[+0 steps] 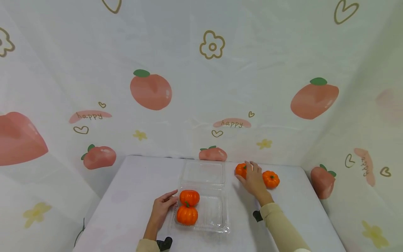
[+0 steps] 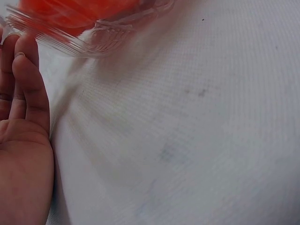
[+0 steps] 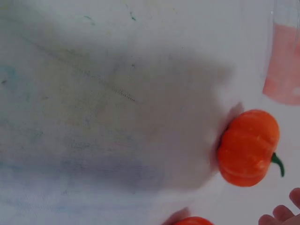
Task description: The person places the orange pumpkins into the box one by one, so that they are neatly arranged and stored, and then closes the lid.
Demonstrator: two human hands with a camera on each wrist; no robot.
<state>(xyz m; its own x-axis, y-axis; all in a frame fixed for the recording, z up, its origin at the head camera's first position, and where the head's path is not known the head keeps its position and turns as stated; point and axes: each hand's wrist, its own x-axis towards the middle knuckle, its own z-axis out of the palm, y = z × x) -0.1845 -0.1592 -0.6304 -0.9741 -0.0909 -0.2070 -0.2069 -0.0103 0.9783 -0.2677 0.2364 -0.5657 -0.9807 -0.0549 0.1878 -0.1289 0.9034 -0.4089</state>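
In the head view a clear plastic clamshell box (image 1: pixel 214 228) lies with its lid (image 1: pixel 204 172) folded back. Two small orange pumpkins sit in its left half, a rear pumpkin (image 1: pixel 189 198) and a front pumpkin (image 1: pixel 187 215). My left hand (image 1: pixel 161 209) rests along the box's left side, its fingers extended with the tips at the ribbed wall (image 2: pixel 51 33). Beyond the box to the right, my right hand (image 1: pixel 253 180) reaches over a third pumpkin (image 1: pixel 240 170), overlapping it. The right wrist view shows fingertips (image 3: pixel 283 213) apart from a green-stemmed pumpkin (image 3: pixel 248 147).
Another pumpkin (image 1: pixel 270 179) stands just right of my right hand. White cloth printed with fruit and hearts hangs behind the table (image 1: pixel 126 182) and along both sides. A dark cable (image 1: pixel 80 231) shows at the left table edge.
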